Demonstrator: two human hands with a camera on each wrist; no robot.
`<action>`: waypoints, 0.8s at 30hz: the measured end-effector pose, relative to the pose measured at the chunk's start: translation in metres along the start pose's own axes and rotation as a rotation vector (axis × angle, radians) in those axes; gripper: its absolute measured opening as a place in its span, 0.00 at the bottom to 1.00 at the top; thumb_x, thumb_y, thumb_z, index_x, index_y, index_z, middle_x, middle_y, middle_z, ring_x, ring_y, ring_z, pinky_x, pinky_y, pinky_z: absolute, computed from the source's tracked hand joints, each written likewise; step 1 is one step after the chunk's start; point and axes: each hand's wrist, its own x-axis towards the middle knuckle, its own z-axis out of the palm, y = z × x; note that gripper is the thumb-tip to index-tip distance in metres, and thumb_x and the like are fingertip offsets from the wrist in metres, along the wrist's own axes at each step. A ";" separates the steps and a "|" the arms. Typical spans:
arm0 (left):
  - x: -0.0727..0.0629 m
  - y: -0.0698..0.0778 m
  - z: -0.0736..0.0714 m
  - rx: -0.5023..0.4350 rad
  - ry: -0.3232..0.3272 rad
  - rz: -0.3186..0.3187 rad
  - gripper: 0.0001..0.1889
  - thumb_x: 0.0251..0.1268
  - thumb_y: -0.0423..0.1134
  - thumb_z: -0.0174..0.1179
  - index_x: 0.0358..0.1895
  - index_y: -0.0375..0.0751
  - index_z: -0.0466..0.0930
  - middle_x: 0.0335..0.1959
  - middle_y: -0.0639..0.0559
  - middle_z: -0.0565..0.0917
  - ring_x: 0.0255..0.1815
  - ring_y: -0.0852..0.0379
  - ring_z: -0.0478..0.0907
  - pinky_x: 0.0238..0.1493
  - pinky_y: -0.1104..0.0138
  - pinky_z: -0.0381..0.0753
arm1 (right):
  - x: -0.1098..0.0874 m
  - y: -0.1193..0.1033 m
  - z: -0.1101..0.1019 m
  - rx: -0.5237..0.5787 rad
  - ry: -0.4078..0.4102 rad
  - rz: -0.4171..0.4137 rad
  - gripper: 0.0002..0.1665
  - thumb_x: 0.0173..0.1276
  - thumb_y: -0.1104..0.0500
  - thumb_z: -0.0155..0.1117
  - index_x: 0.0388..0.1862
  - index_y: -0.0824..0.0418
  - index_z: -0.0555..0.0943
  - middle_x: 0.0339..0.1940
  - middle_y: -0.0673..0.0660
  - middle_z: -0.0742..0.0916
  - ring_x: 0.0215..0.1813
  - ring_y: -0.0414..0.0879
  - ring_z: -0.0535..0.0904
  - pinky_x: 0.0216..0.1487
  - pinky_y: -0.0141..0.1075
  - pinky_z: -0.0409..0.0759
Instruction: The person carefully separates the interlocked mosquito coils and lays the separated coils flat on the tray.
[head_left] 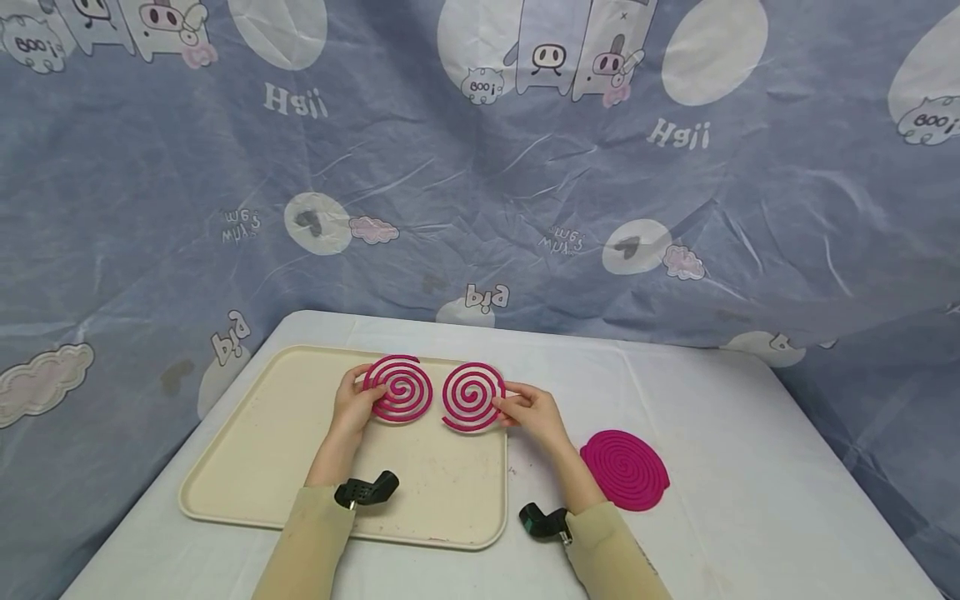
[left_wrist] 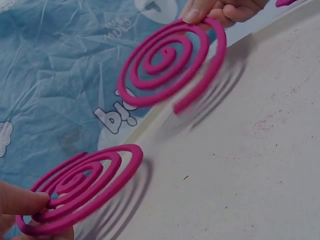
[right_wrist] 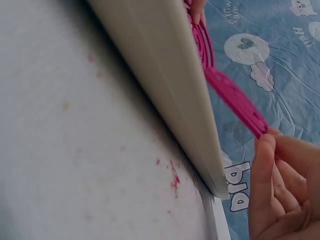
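Note:
Over the far part of the cream tray [head_left: 262,450], each hand holds a magenta spiral mosquito coil by its outer edge. My left hand [head_left: 354,407] pinches the left mosquito coil [head_left: 401,390] between thumb and fingers at its left side. At its right side, the right mosquito coil [head_left: 471,395] is pinched by my right hand [head_left: 531,410]. A small gap separates the two coils, and both have open space between their turns. Shadows of the coils fall on the tray in the left wrist view. The right wrist view shows the right coil [right_wrist: 237,102] nearly edge-on.
To the right of the tray, a tightly wound magenta coil disc [head_left: 624,471] lies on the white tablecloth [head_left: 765,467]. Reddish crumbs dot the tray and the cloth beside it. A blue printed curtain [head_left: 480,183] hangs behind the table.

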 end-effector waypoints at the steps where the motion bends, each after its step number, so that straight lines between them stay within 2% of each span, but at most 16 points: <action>1: 0.000 0.000 0.000 0.014 0.005 0.000 0.27 0.64 0.29 0.55 0.67 0.40 0.61 0.52 0.38 0.72 0.42 0.57 0.76 0.34 0.78 0.76 | 0.000 0.001 0.000 0.002 0.010 0.011 0.25 0.58 0.65 0.69 0.54 0.72 0.76 0.28 0.63 0.86 0.24 0.44 0.82 0.32 0.37 0.83; 5: 0.000 0.000 -0.001 0.042 0.025 -0.005 0.29 0.64 0.28 0.55 0.69 0.40 0.61 0.56 0.39 0.71 0.53 0.51 0.71 0.48 0.76 0.75 | 0.003 0.005 0.001 0.024 0.046 0.050 0.25 0.55 0.64 0.72 0.51 0.71 0.77 0.28 0.61 0.86 0.23 0.41 0.81 0.30 0.32 0.82; 7: -0.001 0.001 -0.001 0.050 0.038 -0.001 0.30 0.63 0.28 0.56 0.69 0.39 0.60 0.55 0.38 0.71 0.54 0.50 0.71 0.48 0.75 0.74 | 0.005 0.007 0.001 0.044 0.049 0.058 0.25 0.55 0.65 0.72 0.51 0.71 0.76 0.27 0.61 0.86 0.23 0.40 0.81 0.29 0.31 0.82; 12: -0.002 0.002 -0.001 0.071 0.080 0.007 0.30 0.60 0.27 0.58 0.66 0.35 0.59 0.51 0.36 0.73 0.50 0.49 0.73 0.40 0.78 0.76 | 0.008 0.012 0.002 0.058 0.044 0.042 0.26 0.57 0.67 0.69 0.54 0.73 0.75 0.28 0.63 0.86 0.24 0.41 0.82 0.30 0.31 0.82; 15: -0.001 0.002 -0.001 0.061 0.091 0.010 0.29 0.59 0.25 0.57 0.65 0.32 0.61 0.54 0.35 0.71 0.54 0.47 0.72 0.49 0.72 0.77 | 0.009 0.013 0.003 0.044 0.053 0.040 0.25 0.57 0.67 0.69 0.54 0.72 0.76 0.30 0.64 0.86 0.24 0.41 0.82 0.30 0.31 0.82; 18: 0.000 0.002 -0.001 0.044 0.113 0.012 0.27 0.60 0.24 0.56 0.64 0.30 0.64 0.58 0.35 0.69 0.59 0.45 0.69 0.58 0.62 0.72 | 0.009 0.015 0.005 0.031 0.061 0.036 0.24 0.57 0.68 0.69 0.53 0.71 0.78 0.32 0.64 0.86 0.25 0.42 0.82 0.30 0.31 0.82; 24: 0.000 0.003 0.000 0.036 0.147 0.014 0.24 0.61 0.24 0.55 0.62 0.30 0.67 0.59 0.35 0.69 0.60 0.44 0.69 0.59 0.60 0.72 | 0.010 0.015 0.007 0.037 0.080 0.038 0.23 0.56 0.69 0.69 0.52 0.71 0.79 0.34 0.62 0.86 0.26 0.41 0.83 0.30 0.31 0.82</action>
